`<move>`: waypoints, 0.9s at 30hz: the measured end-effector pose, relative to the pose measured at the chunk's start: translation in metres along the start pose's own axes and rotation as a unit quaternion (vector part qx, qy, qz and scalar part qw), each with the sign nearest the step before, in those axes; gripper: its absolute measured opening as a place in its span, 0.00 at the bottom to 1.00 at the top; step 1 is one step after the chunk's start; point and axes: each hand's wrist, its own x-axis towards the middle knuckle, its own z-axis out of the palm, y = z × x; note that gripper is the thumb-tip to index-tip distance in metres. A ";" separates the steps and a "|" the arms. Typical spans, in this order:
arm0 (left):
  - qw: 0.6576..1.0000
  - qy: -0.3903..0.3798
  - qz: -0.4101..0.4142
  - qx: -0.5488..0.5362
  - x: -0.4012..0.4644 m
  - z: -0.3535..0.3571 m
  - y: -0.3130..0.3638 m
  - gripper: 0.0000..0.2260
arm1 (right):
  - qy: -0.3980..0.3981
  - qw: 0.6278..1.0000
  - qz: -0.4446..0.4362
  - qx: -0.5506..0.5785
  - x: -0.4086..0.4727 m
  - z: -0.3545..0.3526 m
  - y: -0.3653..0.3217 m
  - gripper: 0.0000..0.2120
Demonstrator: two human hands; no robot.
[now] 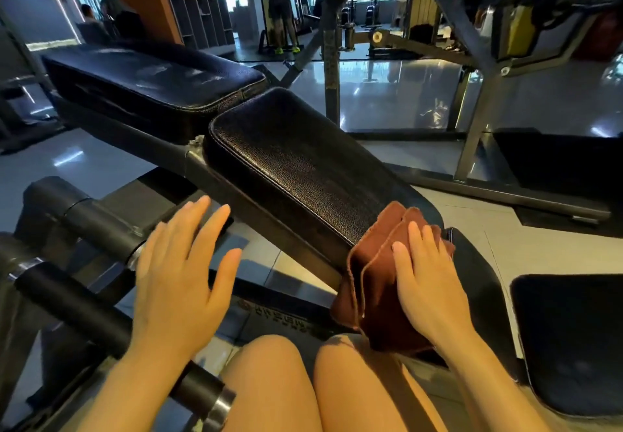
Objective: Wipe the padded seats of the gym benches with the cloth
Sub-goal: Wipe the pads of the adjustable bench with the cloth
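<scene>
Head view looks down along a black gym bench whose padded seat slopes toward the person, with a second, flatter pad beyond it at the far end. Its textured vinyl looks firm and slightly glossy, so I judge a cloth will slide over it easily under light pressure. Another dark pad sits low at the right edge, apart from the bench. Steel frame bars and a shiny tiled floor fill the background.

The brown cloth is folded into several layers and drapes over the near, lower end of the seat, part of it hanging off the edge. It appears soft, light and limp, likely to bunch if pushed by a corner, so a flat palm across the folded middle seems the best hold.

The right hand lies on top of the cloth, fingers straight and pressing it down against the pad's end. The left hand hovers beside the bench over the frame, fingers spread and relaxed, holding nothing, well apart from the cloth.
</scene>
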 end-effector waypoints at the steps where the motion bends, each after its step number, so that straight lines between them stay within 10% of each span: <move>1: 0.999 0.000 -0.001 0.035 -0.004 -0.003 -0.005 0.24 | 0.005 0.999 -0.041 -0.014 0.000 0.001 -0.009 0.35; 14: 0.993 0.060 -0.065 0.080 -0.021 -0.004 -0.014 0.22 | 0.079 0.931 -0.335 -0.121 0.057 0.041 -0.192 0.36; 27: 0.982 0.096 -0.149 0.063 -0.050 -0.006 -0.007 0.20 | 0.083 0.946 -0.270 -0.157 0.000 0.020 -0.042 0.34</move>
